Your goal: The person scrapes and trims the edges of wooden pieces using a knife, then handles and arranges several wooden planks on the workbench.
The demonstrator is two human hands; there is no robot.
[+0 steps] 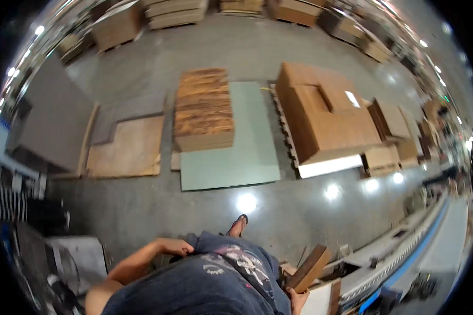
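Observation:
At my waist, my left hand (176,247) is closed with its fingers curled against the dark T-shirt (194,278). Whatever may be inside those fingers is hidden. Low on the right, my right hand (298,300) grips the near end of a narrow brown wood-grain board (311,269). The board slants up and away beside my right hip. Part of this hand is cut off by the lower edge of the picture.
Ahead lie a green sheet (228,170) with a stack of streaked wood panels (204,107) on it. Brown panels (331,123) sit on a pallet to the right. A long machine with a blue stripe (404,262) runs along my right. A tall grey stack (55,115) stands left.

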